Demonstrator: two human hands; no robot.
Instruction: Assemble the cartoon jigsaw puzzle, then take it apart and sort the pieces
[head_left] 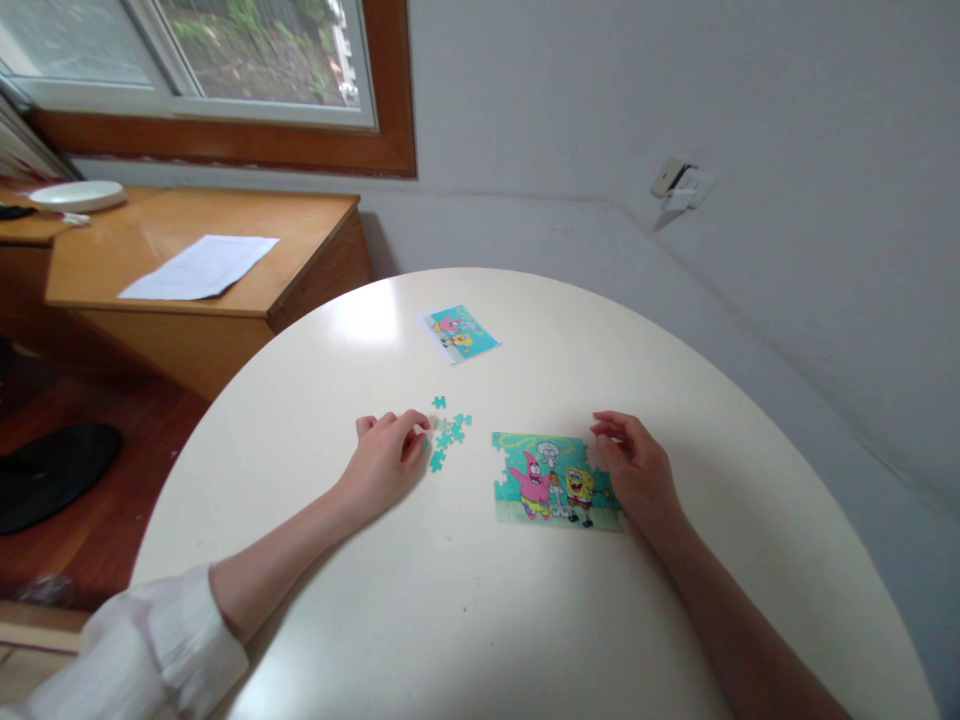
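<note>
A partly joined jigsaw puzzle (532,490) with a pink starfish, a squid and a yellow sponge figure lies flat on the white table. Its upper left and upper right edges show gaps. My right hand (637,465) rests over the puzzle's right edge, fingers slightly bent, thumb and forefinger apart, covering part of that side. Several loose teal jigsaw pieces (450,433) lie left of the puzzle. Beside them my left hand (390,450) has thumb and forefinger brought together at the pile's left edge; what is between the tips is too small to make out.
A small reference picture (461,333) with the same cartoon lies farther back on the round table (360,620). A wooden desk (315,240) with a sheet of paper (202,267) and a white round lid (79,195) stands at the left. A wall socket (679,185) is at the right.
</note>
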